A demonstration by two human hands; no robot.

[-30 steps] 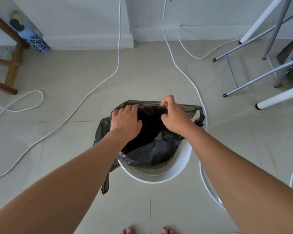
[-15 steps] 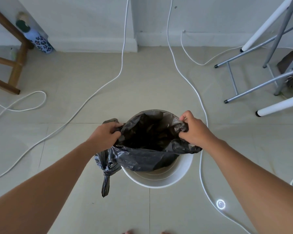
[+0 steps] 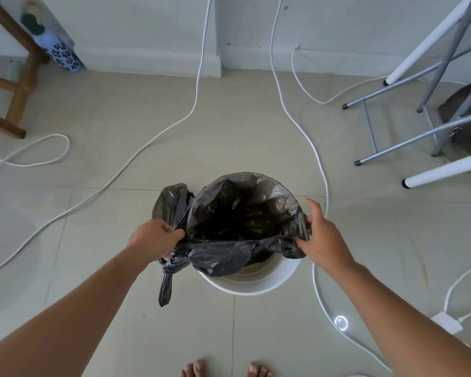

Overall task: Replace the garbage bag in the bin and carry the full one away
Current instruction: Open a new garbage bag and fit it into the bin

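Gripping black garbage bag (image 3: pixel 223 254) edges, left hand (image 3: pixel 154 240), right hand (image 3: pixel 320 240), over white bin (image 3: pixel 256 284)

**A lived-in room of a home**

Pale glazed floor tiles (image 3: pixel 125 336) run to a plain white wall with a painted skirting board (image 3: pixel 147 61), as in a house or flat. Bare feet (image 3: pixel 226 370) stand on the near floor. A small white bin (image 3: pixel 252 280) lined with a black garbage bag (image 3: pixel 229 257) stands mid-floor. White cables (image 3: pixel 158 134) trail loosely from the wall. At the far left are a wooden furniture leg (image 3: pixel 19 104) and a flower-patterned bottle (image 3: pixel 61 57). At the right are a folding metal frame (image 3: pixel 392 148) and white legs (image 3: pixel 443 172).
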